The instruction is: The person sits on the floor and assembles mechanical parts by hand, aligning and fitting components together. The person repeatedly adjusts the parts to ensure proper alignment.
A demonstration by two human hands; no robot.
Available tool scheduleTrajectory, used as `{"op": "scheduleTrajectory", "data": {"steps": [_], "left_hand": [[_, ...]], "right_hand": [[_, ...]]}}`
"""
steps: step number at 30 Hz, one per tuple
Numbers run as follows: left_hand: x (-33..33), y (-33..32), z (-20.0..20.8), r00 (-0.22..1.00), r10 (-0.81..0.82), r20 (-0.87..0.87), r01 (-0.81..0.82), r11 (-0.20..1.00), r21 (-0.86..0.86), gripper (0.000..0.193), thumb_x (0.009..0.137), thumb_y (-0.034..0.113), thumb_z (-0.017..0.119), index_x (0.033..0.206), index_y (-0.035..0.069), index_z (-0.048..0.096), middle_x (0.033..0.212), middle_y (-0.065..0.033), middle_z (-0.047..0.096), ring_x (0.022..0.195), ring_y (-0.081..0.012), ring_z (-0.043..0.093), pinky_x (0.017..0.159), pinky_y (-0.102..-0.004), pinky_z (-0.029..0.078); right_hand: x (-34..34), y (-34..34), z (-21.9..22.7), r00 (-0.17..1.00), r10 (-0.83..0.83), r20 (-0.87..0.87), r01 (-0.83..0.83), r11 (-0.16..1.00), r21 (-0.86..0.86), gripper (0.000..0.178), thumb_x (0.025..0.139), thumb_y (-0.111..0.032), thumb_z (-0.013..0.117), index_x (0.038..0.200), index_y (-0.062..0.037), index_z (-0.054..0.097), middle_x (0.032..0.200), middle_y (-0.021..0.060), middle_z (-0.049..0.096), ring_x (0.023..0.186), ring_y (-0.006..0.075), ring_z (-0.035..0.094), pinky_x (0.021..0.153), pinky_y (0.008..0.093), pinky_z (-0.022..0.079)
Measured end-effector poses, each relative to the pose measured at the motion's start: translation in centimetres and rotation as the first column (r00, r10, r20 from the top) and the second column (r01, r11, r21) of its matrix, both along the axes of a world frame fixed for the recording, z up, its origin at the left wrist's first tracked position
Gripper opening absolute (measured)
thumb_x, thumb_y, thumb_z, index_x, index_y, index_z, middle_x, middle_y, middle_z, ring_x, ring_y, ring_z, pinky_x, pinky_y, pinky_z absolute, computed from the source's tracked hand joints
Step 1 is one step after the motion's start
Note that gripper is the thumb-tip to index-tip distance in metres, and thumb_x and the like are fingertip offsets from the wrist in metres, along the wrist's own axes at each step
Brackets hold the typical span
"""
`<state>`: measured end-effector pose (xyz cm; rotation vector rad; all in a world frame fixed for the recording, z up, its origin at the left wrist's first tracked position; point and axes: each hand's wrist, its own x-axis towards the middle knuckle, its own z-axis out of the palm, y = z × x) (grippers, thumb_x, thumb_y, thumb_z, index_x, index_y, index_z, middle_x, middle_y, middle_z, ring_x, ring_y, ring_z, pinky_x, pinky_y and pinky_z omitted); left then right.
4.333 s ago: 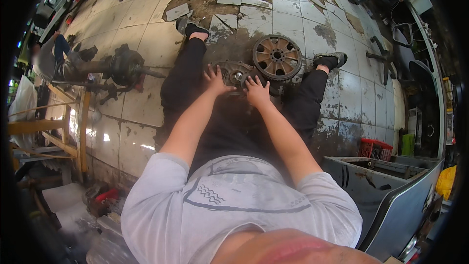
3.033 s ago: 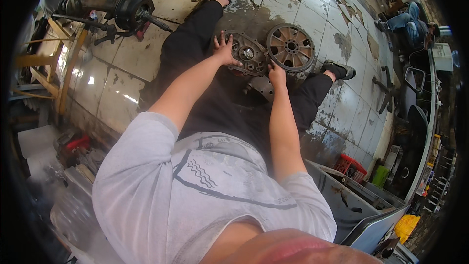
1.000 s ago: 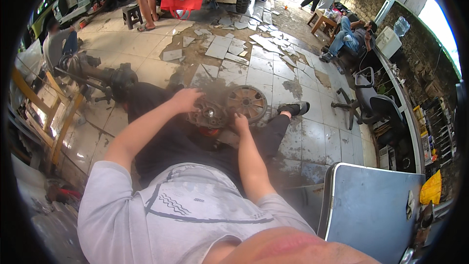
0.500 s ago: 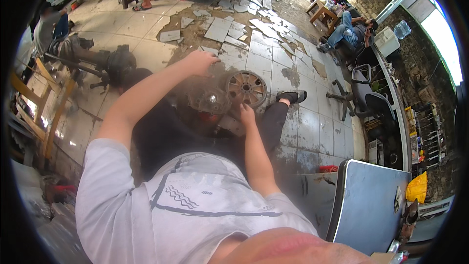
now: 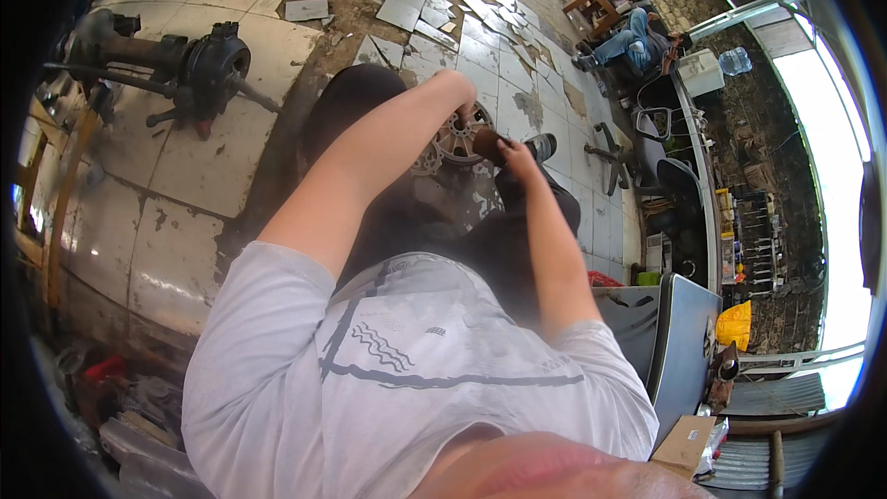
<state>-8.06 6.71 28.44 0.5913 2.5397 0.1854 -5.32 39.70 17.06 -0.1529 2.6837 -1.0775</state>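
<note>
A round metal part with spokes [image 5: 459,142] lies on the floor between my legs. My left hand [image 5: 457,94] is over its far side, fingers bent down and together at the spokes. Whatever they pinch, if anything, is hidden. My right hand [image 5: 519,159] is closed on a brown rounded piece [image 5: 490,144] with a dark edge, held at the right side of the spoked part. Its exact kind is unclear. A grey metal casting [image 5: 427,163] shows beside the spoked part, partly covered by my left forearm.
A dark axle-like assembly [image 5: 199,69] stands at the left, by a wooden frame [image 5: 69,194]. Broken tiles [image 5: 402,6] litter the floor ahead. At the right are an office chair [image 5: 679,187] and a seated person [image 5: 637,42]. A blue-grey panel [image 5: 688,342] stands close on my right.
My left hand has moved right, onto the spoked part. My right hand has shifted right and now holds the brown piece. The view has turned, and the red bag is out of it.
</note>
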Motion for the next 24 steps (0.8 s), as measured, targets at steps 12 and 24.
{"op": "scheduleTrajectory", "data": {"steps": [12, 24], "left_hand": [[1.0, -6.1, -0.9, 0.995, 0.015, 0.097, -0.001, 0.989, -0.148, 0.082, 0.084, 0.057, 0.083, 0.149, 0.011, 0.061, 0.146, -0.0140, 0.066, 0.130, -0.0339, 0.065, 0.107, -0.0470, 0.054], [1.4, -7.7, -4.4, 0.991, -0.086, 0.105, 0.114, 0.946, -0.304, 0.094, 0.094, 0.054, 0.074, 0.165, 0.005, 0.036, 0.159, -0.0222, 0.051, 0.146, -0.0371, 0.051, 0.119, -0.0454, 0.044]], "right_hand": [[-11.2, -8.7, 13.4, 0.905, 0.423, 0.053, -0.334, 0.627, 0.704, 0.046, 0.107, -0.043, 0.057, 0.135, -0.0085, 0.069, 0.128, 0.0222, 0.072, 0.123, 0.0429, 0.065, 0.103, 0.0515, 0.050], [-8.7, -10.0, -0.3, 0.809, 0.542, 0.228, -0.541, 0.534, 0.650, 0.039, 0.102, -0.038, 0.064, 0.114, -0.0044, 0.080, 0.117, 0.0192, 0.077, 0.109, 0.0389, 0.073, 0.093, 0.0497, 0.057]]}}
